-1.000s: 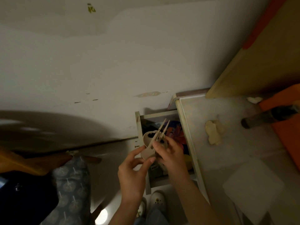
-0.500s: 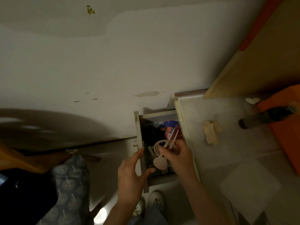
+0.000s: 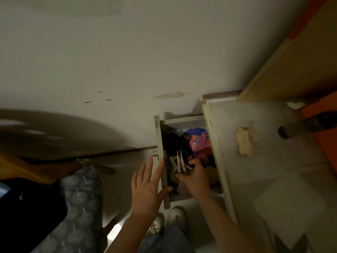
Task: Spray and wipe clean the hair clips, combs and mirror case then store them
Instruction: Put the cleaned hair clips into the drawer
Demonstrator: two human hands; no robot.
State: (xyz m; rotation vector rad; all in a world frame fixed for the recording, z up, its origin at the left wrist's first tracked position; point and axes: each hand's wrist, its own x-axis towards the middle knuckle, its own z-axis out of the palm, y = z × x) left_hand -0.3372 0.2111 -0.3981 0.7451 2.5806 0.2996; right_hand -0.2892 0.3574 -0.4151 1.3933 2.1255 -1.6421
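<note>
1. While we look down past our own arms, our right hand (image 3: 194,177) reaches into the open pale-grey wooden drawer (image 3: 165,198), wrist bent and fingers curled toward the far end.
2. That hand pinches a pale beige plastic hair clip (image 3: 180,164) with two long thin prongs; the prongs point away from us and lie close together over the drawer's contents.
3. The clip sits inside the drawer, near its front half, above dark items we cannot make out.
4. Our left hand (image 3: 147,187) hovers at the drawer's left side with its fingers straight and spread apart, gripping nothing.
5. Its thumb touches the drawer's left wall near the front corner, while the fingertips lie beside the outer face of that wall; whether they touch it we cannot tell.
6. Deeper in the drawer lies a flat item with a bright orange, pink and blue flower print (image 3: 198,143).
7. To the right, on the pale countertop (image 3: 273,176), rest a crumpled cream cloth (image 3: 245,141) and a dark cylindrical bottle (image 3: 300,127) lying on its side.
8. Below the drawer we see our white perforated clogs (image 3: 176,217) on the floor.
</note>
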